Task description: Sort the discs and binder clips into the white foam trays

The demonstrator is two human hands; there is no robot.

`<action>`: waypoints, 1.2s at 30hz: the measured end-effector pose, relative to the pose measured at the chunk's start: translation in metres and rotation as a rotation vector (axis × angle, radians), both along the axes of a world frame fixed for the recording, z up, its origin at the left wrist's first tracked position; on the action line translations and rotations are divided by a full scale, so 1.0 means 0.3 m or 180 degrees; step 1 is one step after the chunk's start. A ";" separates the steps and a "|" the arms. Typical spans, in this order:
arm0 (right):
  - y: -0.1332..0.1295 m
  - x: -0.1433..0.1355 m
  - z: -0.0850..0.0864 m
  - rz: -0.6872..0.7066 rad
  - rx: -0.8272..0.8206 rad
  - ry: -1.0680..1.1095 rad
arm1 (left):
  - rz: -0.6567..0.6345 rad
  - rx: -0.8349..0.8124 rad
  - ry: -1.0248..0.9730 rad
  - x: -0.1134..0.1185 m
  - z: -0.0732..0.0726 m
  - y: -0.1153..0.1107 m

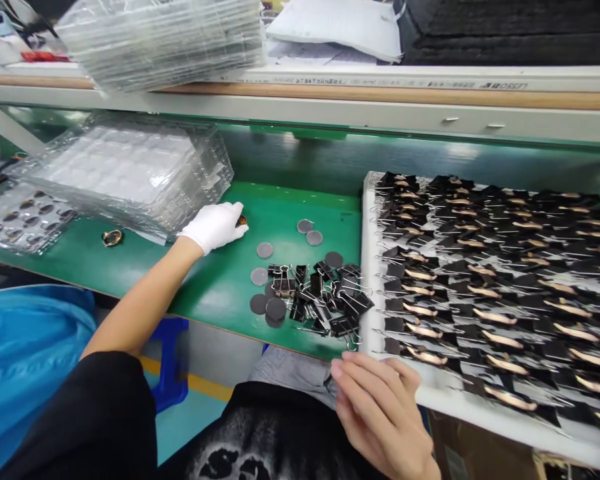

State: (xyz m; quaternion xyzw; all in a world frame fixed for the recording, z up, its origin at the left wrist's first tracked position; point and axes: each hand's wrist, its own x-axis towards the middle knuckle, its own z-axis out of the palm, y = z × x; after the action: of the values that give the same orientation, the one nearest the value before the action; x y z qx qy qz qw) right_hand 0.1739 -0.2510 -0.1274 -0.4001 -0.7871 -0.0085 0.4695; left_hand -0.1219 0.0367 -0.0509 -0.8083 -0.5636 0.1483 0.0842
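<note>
My left hand point(214, 228), in a white glove, reaches over the green table with thumb and fingers closed around a small round gold-and-black part point(242, 221). A similar gold-rimmed part point(112, 238) lies to the left of it. My bare right hand point(380, 407) is at the table's front edge, fingers curled together; a dark bit shows at the fingertips, mostly hidden. Beyond it lies a heap of black binder clips point(325, 297). Dark round discs point(275, 309) and greyer discs point(265, 250) are scattered between the clips and my left hand.
To the right stands a white board point(368, 267) with rows of binder clips gripping gold-edged parts. Clear plastic trays point(130, 167) are stacked at the left, beside a tray of round parts point(27, 220). A shelf point(330, 110) runs above the table. A blue stool point(173, 363) is below.
</note>
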 end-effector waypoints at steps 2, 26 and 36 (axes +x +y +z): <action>-0.011 -0.024 0.014 0.0081 -0.0418 0.0732 | -0.0163 0.0122 -0.0054 0.025 0.028 -0.023; 0.122 -0.008 0.176 0.1381 -0.3064 0.5241 | -0.1654 -0.0809 -0.0807 0.343 -0.053 0.128; 0.182 -0.041 0.178 0.1306 -0.2902 0.5440 | -0.2877 -0.0420 -0.1851 0.438 0.219 -0.236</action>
State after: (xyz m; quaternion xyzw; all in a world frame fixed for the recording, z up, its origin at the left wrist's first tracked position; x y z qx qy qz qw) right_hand 0.1617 -0.1963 -0.0739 -0.2701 -0.1657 0.6683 0.6730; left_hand 0.0095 -0.0342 0.0148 -0.9814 -0.1493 -0.0974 -0.0707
